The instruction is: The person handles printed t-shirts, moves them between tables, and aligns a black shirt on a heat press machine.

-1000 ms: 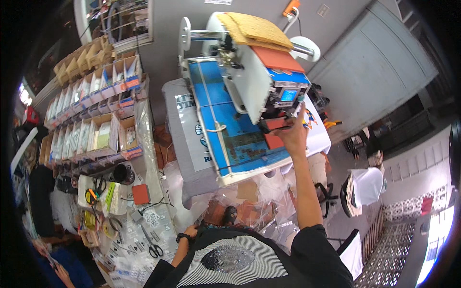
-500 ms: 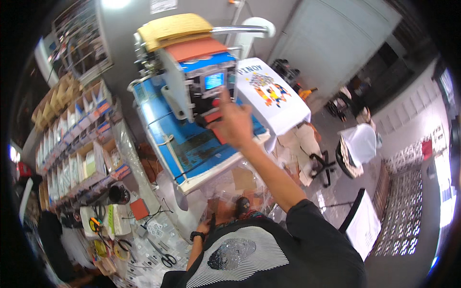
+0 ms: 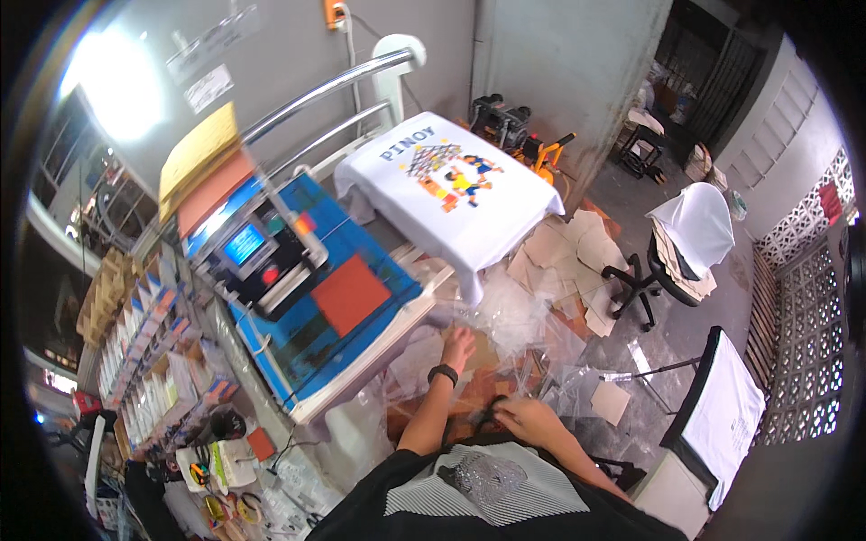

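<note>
My left hand (image 3: 457, 347), with a black band on its wrist, reaches up from my body with fingers loosely apart, below the front of a heat press. My right hand (image 3: 521, 417) is low by my waist, fingers curled beside a dark object I cannot make out. The press's head, with a lit control panel (image 3: 244, 243), stands over a worn blue base (image 3: 298, 352) with a red square pad (image 3: 351, 294) on it. To its right a white T-shirt with a colourful print (image 3: 487, 221) is laid flat on a second platen.
Boxes of sheets (image 3: 153, 397) and a cluttered worktable (image 3: 289, 478) with tools line the left. Cardboard and plastic scraps (image 3: 550, 252) litter the floor. A chair draped in white (image 3: 695, 225), a draped stand (image 3: 722, 424) and machinery (image 3: 501, 122) are to the right.
The view has turned, so the press sits further left and more of the T-shirt shows. My right hand has left the control panel and dropped to my waist; my left hand has risen.
</note>
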The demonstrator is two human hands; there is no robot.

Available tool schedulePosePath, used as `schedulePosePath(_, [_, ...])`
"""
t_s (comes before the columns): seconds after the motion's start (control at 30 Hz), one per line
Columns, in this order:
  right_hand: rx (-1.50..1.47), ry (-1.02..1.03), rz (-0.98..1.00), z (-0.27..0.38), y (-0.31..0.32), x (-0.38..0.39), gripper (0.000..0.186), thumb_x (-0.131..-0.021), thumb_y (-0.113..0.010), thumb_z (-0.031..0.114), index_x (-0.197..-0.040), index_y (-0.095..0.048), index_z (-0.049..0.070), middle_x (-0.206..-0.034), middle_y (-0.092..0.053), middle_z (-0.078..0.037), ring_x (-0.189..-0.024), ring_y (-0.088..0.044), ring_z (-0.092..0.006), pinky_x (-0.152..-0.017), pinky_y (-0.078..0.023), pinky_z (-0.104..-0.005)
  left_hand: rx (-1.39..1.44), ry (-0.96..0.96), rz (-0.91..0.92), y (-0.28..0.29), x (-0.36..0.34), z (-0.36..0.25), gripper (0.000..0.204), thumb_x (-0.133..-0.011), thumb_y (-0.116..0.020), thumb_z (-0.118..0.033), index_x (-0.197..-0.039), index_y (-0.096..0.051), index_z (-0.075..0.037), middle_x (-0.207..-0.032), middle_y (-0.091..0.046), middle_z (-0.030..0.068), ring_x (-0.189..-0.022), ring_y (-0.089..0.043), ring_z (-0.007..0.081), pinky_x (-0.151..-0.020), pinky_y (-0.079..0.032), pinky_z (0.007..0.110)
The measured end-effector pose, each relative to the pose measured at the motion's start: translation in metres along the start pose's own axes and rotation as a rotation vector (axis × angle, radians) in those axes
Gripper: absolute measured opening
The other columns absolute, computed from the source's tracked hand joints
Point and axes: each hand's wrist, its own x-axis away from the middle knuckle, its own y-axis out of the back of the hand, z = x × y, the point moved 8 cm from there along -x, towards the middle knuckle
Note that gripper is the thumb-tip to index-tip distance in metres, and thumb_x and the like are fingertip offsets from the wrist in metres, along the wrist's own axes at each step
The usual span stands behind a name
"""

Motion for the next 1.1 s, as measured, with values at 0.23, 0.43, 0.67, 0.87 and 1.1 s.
schedulePosePath(0.23, [-0.155, -0.135, -0.166, -0.164, 0.061, 0.005, 0.027, -0.090, -0.059, 0.026, -0.107, -0.068, 0.007, -0.100, -0.069, -0.017, -0.091, -0.065, -0.0364, -0.078, -0.051, -0.0457, 0.125, -0.061, 0.053, -0.074, -0.093, -0.019, 0.016, -0.093, -0.063, -0.028, -0.089, -0.061, -0.013, -0.086, -0.062, 0.0017, -0.083, -0.057, 0.0128, -0.074, -0.045, 0.028])
schedulePosePath(0.43, [-0.213, 0.043, -0.256, -0.187, 0.113, -0.128, 0.027, -0.088, -0.058, 0.028, -0.105, -0.067, 0.009, -0.093, -0.068, -0.018, -0.087, -0.065, -0.0376, -0.076, -0.051, -0.0475, 0.207, 0.084, -0.477, 0.023, -0.130, -0.048, 0.067, -0.096, -0.027, -0.058, -0.147, -0.038, -0.015, -0.157, -0.032, 0.0058, -0.144, -0.027, 0.0233, -0.115, -0.011, 0.061])
schedulePosePath(0.67, [-0.072, 0.021, -0.411, -0.224, 0.197, -0.213, 0.090, -0.071, -0.076, 0.026, -0.146, -0.029, 0.010, -0.137, -0.046, -0.023, -0.120, -0.052, -0.0372, -0.094, -0.044, -0.0488, -1.413, -1.095, -0.277, -0.168, -0.107, -0.232, 0.064, -0.097, -0.047, -0.042, -0.146, -0.034, -0.002, -0.138, -0.046, 0.0176, -0.123, -0.049, 0.0314, -0.102, -0.037, 0.051])
schedulePosePath(0.87, [-0.149, -0.183, -1.015, -0.237, 0.345, -0.366, 0.103, -0.062, -0.079, 0.023, -0.149, -0.027, 0.005, -0.136, -0.045, -0.025, -0.125, -0.046, -0.0389, -0.096, -0.039, -0.0517, -1.142, -1.914, -0.115, -0.503, -0.049, -0.362, 0.067, -0.098, -0.051, -0.042, -0.140, -0.038, 0.008, -0.135, -0.049, 0.0258, -0.122, -0.050, 0.0388, -0.104, -0.041, 0.049])
schedulePosePath(1.1, [-0.039, -0.760, -1.567, -0.442, 0.443, -0.199, 0.008, -0.071, -0.066, 0.018, -0.078, -0.067, 0.014, -0.086, -0.062, -0.009, -0.088, -0.062, -0.0311, -0.072, -0.044, -0.0426, -0.794, -2.424, 0.100, -0.692, 0.039, -0.303, 0.079, -0.086, -0.068, -0.047, -0.134, -0.043, 0.010, -0.129, -0.054, 0.0247, -0.113, -0.057, 0.0401, -0.092, -0.047, 0.051])
